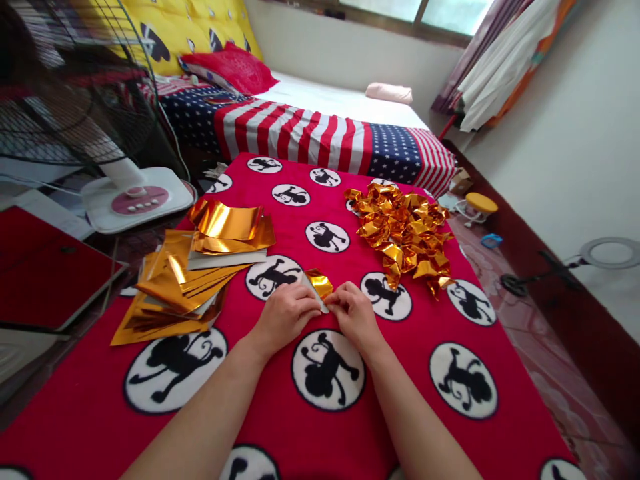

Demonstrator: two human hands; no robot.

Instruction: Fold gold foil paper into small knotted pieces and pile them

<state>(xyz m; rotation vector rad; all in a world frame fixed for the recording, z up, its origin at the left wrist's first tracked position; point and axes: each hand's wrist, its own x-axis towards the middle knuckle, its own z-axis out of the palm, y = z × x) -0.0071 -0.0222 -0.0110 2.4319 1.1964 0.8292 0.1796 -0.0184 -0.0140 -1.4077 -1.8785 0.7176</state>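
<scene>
A small piece of gold foil paper (320, 283), with a pale side showing, lies partly folded between my hands at the middle of the cloth. Its left part is pinched by my left hand (290, 312), fingers pressed together. My right hand (354, 312) closes its fingertips on the lower right corner. To the left is a fanned stack of gold foil sheets (180, 273), some with pale backs. Many folded gold foil pieces (400, 233) are heaped at the back right.
The red cloth (405, 407) with monkey prints covers the table. A fan (137, 197) stands at the left beside a red board (45, 267). Beyond the table is a bed (310, 137); a yellow stool (481, 203) is on the right.
</scene>
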